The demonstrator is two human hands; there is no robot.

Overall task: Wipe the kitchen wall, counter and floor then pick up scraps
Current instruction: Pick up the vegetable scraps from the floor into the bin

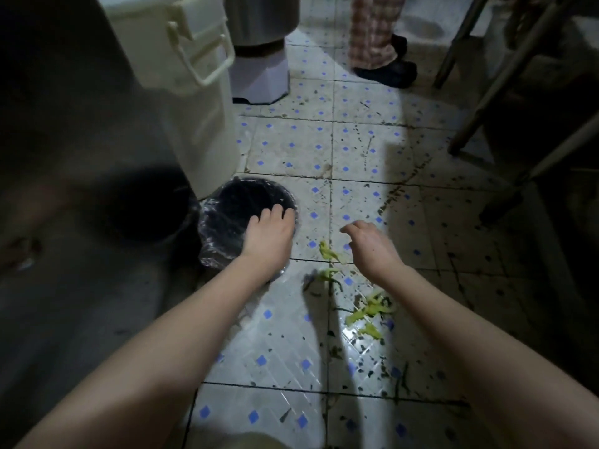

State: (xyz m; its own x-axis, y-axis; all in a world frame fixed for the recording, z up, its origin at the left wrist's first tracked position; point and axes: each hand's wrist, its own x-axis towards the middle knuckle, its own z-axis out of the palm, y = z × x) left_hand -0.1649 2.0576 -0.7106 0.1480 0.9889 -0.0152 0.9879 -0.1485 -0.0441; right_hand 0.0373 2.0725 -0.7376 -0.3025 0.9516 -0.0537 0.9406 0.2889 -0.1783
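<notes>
Yellow-green vegetable scraps (pixel 369 314) lie scattered on the dirty tiled floor (pixel 291 150), with another small clump (pixel 330 254) just left of my right hand. My left hand (pixel 269 233) rests palm down on the rim of a small black bin (pixel 240 202) lined with a clear plastic bag, its fingers over the opening. My right hand (pixel 369 243) hovers above the floor beside the scraps, fingers curled loosely downward; whether it holds a scrap cannot be told.
A tall cream plastic container (pixel 181 92) with a handle stands left of the bin. A metal pot on a white base (pixel 259 59) sits behind. Another person's leg and dark shoe (pixel 389 69) stand at the back. Metal table legs (pixel 486 102) slant at right.
</notes>
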